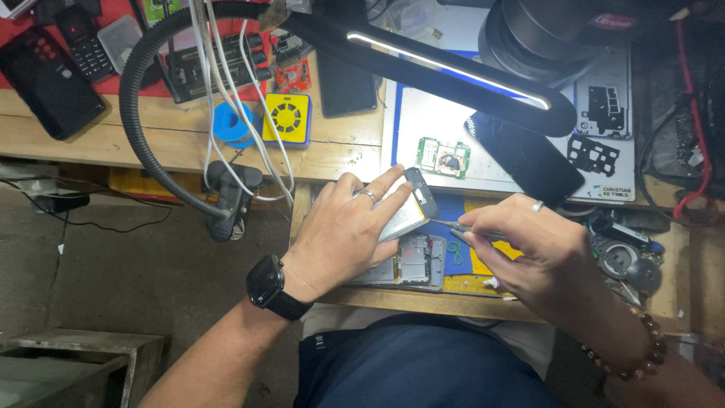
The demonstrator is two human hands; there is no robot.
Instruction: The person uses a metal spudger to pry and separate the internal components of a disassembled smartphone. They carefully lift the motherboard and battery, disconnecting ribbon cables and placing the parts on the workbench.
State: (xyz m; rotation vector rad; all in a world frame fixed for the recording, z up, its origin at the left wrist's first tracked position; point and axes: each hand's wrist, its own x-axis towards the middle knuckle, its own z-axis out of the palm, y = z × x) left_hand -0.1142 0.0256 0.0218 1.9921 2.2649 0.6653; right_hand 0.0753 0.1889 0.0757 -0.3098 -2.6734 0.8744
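Observation:
My left hand [347, 230] rests on an opened phone [417, 261] at the front edge of the wooden bench, fingers lifting a silvery flat battery [408, 215] tilted up from it. A ring sits on one finger and a black watch [268, 285] on that wrist. My right hand [529, 242] grips thin tweezers [451, 227] whose tip points left at the battery's edge. A bead bracelet [630, 355] circles the right wrist. The phone's lower part is hidden under my left palm.
A black lamp arm [453, 72] with a lit strip crosses above. A green circuit board [443, 157] and a dark phone screen [529, 159] lie on a pale mat. Blue tape roll [230, 125], yellow fan box [287, 117], cables, and handsets at the far left.

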